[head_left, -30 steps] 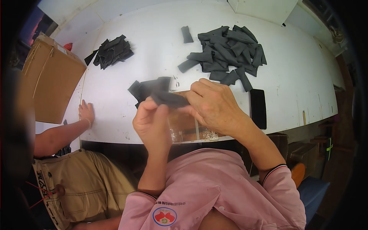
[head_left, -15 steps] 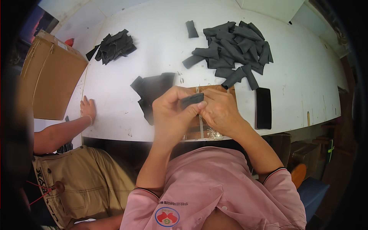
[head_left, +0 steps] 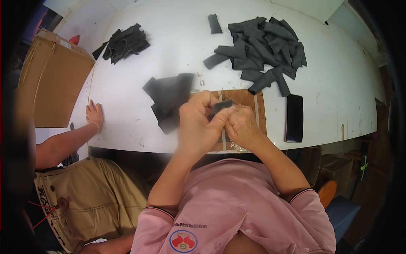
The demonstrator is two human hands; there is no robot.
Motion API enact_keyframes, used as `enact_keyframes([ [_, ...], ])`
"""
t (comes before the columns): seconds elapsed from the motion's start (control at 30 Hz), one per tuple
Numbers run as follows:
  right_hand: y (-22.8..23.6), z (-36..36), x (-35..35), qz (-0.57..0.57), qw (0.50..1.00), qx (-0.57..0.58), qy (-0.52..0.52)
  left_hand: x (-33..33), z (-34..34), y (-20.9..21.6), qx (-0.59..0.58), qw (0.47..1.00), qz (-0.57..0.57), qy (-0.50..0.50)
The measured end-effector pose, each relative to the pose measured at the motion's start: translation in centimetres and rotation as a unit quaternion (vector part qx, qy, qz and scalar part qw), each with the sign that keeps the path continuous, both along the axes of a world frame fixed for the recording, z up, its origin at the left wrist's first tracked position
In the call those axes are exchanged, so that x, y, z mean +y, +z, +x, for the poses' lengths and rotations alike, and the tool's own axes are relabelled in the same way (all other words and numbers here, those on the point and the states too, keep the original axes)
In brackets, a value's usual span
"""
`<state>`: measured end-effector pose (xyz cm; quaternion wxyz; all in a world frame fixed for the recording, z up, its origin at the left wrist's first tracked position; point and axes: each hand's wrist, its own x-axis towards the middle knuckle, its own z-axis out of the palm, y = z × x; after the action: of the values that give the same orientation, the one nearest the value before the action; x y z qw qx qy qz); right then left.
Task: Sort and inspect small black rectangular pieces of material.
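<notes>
Between my two hands is a small, dark grey fabric piece (head_left: 220, 108), folded or tubular. My left hand (head_left: 198, 122) pinches it with thumb and fingers. My right hand (head_left: 244, 126) closes in against its right end, the fingers curled and partly hidden. Both hands are above a brown board (head_left: 259, 111) near the table's front edge. Just left of them lie flat, dark fabric pieces (head_left: 171, 99), spread and overlapping. Farther off to the right is a heap of dark grey fabric tubes (head_left: 268, 46), with a single fabric tube (head_left: 215, 24) apart from it.
A black phone-like slab (head_left: 294, 118) lies right of the board. At the far left sits a smaller heap of dark fabric pieces (head_left: 126, 44), beside a cardboard box (head_left: 57, 84). Another person's hand (head_left: 94, 113) rests on the white table (head_left: 122, 101) at the left.
My hands have shifted slightly right with the fabric piece, which now slants more, its right end higher. The whole view has moved a little. The other person's hand stays on the table.
</notes>
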<state>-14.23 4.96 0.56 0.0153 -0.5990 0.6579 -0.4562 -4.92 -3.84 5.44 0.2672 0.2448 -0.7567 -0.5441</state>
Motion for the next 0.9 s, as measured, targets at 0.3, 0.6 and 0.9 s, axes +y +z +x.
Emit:
enact_keyframes([
  [0.3,1.1,0.1,-0.1,0.064,0.997,-0.034,-0.009,1.4,0.9,0.2,0.211,0.974,0.071,0.045],
  [0.6,5.0,0.1,-0.4,0.108,0.989,0.104,-0.006,-0.5,3.0,0.4,0.407,0.857,0.316,0.017],
  [0.9,2.1,0.4,0.1,0.164,0.986,0.042,-0.014,-0.3,2.4,0.9,0.281,0.940,0.188,0.041],
])
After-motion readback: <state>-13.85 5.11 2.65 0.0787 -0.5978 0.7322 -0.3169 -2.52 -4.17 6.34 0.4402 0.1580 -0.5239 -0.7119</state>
